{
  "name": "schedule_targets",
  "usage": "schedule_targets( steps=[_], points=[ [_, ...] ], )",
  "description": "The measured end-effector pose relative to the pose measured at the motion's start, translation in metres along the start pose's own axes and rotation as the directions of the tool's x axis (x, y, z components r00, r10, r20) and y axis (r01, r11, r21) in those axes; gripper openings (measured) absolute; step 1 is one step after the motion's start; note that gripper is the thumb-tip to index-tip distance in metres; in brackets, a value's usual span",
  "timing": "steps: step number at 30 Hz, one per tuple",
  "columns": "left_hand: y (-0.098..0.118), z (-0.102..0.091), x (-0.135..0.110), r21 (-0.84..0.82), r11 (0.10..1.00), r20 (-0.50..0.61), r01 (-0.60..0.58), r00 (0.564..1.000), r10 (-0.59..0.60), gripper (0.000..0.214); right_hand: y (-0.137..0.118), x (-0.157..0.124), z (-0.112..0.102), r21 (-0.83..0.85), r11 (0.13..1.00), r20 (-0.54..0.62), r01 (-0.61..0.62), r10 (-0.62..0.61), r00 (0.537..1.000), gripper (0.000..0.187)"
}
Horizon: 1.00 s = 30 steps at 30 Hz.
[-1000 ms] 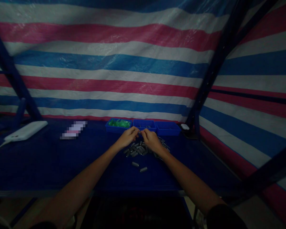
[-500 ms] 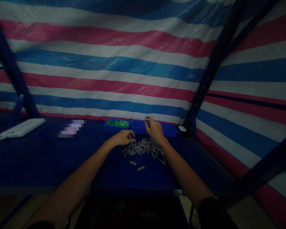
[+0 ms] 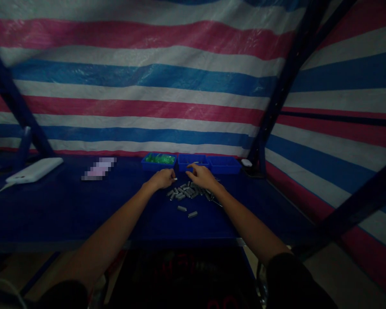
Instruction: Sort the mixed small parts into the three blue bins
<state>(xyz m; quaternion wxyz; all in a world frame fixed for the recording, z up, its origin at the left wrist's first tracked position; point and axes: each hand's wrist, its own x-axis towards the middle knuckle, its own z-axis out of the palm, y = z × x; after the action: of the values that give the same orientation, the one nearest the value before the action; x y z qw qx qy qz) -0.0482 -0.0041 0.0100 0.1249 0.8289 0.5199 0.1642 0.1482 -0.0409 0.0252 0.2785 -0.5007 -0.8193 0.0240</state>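
Observation:
My left hand (image 3: 163, 178) is at the left of a pile of short metal cylinders (image 3: 186, 192), its fingers pinched. A small bright metal piece (image 3: 175, 179) shows at the fingertips; its far end is too small to make out. My right hand (image 3: 202, 176) hovers over the back of the pile, thumb and forefinger apart, with nothing visible between them. Just behind it stands the middle blue tray (image 3: 183, 168), with a few small pieces inside. Thin metal rods (image 3: 217, 203) lie partly hidden under my right wrist. Two loose cylinders (image 3: 192, 214) lie in front of the pile.
A blue tray with green plastic (image 3: 161, 159) stands left of the middle one, another blue tray (image 3: 225, 165) right of it. A small white case (image 3: 246, 163) sits by the right post. Leftward lie a white power bank (image 3: 35, 170) with a cable and a pixelated flat item (image 3: 99, 168).
My right hand has drawn back from the middle tray toward the pile and no longer holds a metal piece. My left fingers have closed on a small piece. The view has tilted slightly.

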Motion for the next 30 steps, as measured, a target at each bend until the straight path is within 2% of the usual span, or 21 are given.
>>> schedule_targets(
  steps=[3,6,8,13,19,22,24,27,28,30],
  points=[
    [0.009,0.002,0.0,-0.105,0.99,-0.029,-0.095,0.995,0.092,0.009,-0.003,0.0,0.003,-0.006,0.998,0.004,0.055,-0.055,0.998,0.03],
    [0.021,0.0,0.0,-0.281,0.921,-0.183,-0.268,0.957,0.223,0.017,-0.006,-0.002,0.003,-0.044,0.992,-0.037,0.12,-0.122,0.992,0.033],
    [0.028,-0.002,-0.001,-0.35,0.874,-0.263,-0.337,0.931,0.253,0.022,-0.007,-0.002,0.002,-0.073,0.986,-0.064,0.151,-0.156,0.986,0.028],
    [0.034,-0.003,-0.001,-0.438,0.816,-0.376,-0.376,0.902,0.213,0.016,-0.011,0.0,-0.002,-0.102,0.983,-0.103,0.153,-0.164,0.981,0.019],
    [0.042,-0.005,0.001,-0.605,0.709,-0.402,-0.361,0.908,0.119,0.008,-0.016,-0.003,-0.006,-0.096,0.978,-0.16,0.184,-0.198,0.967,0.021],
    [0.044,-0.007,0.001,-0.648,0.7,-0.378,-0.3,0.925,0.047,0.011,-0.017,-0.003,-0.012,-0.122,0.977,-0.233,0.177,-0.201,0.951,0.02],
    [0.04,-0.007,0.0,-0.612,0.755,-0.323,-0.237,0.946,0.035,0.017,-0.015,0.0,-0.019,-0.134,0.983,-0.327,0.126,-0.164,0.931,0.024],
    [0.029,-0.002,-0.003,-0.364,0.908,-0.154,-0.209,0.975,0.163,0.024,-0.009,0.011,-0.03,-0.131,0.991,-0.484,0.01,-0.073,0.872,0.03],
    [0.026,0.0,-0.004,-0.258,0.94,-0.088,-0.222,0.975,0.206,0.024,-0.005,0.016,-0.033,-0.136,0.99,-0.506,-0.038,-0.037,0.861,0.031],
    [0.022,0.004,-0.004,-0.083,0.967,0.0,-0.239,0.971,0.24,0.02,0.004,0.023,-0.036,-0.159,0.975,-0.485,-0.153,0.058,0.872,0.03]
  ],
)
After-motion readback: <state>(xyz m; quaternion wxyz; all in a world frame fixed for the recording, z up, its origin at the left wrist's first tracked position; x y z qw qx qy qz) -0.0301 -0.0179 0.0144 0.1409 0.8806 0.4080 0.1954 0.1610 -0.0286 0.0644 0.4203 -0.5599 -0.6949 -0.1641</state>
